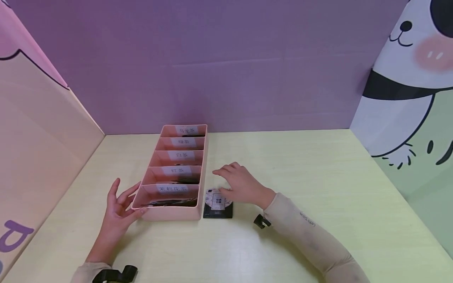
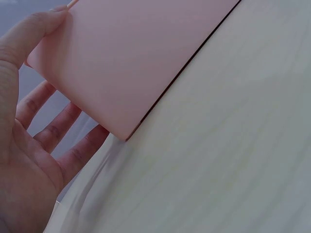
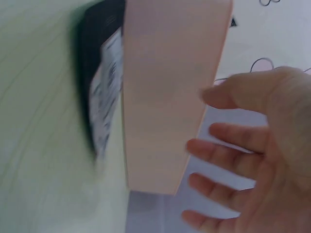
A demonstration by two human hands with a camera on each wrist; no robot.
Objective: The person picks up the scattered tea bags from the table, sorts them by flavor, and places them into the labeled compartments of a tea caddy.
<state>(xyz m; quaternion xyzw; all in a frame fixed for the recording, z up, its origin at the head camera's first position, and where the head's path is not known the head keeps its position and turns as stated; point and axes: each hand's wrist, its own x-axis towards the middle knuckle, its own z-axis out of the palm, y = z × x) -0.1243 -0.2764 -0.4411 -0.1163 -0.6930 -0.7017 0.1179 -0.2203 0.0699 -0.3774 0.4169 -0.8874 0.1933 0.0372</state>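
Note:
A pink divided box (image 1: pixel 171 214) stands on the table, its several compartments labelled in Chinese with kinds of tea. Dark tea sachets (image 1: pixel 173 203) lie in the nearest compartment; dark edges show in some others. My left hand (image 1: pixel 120 214) holds the box's near left corner, thumb at the front rim, fingers along the left side. Beside the box's right wall lies a black tea sachet (image 1: pixel 218 212) with a pale printed label. Above its far right corner hovers my right hand (image 1: pixel 244 186), fingers apart and holding nothing, as the right wrist view also shows.
The pale wooden table (image 1: pixel 301 169) meets a purple back wall (image 1: pixel 226 70). Printed panels flank it, the right one with a panda (image 1: pixel 407 55). A black wrist strap (image 1: pixel 262 221) shows at my right sleeve.

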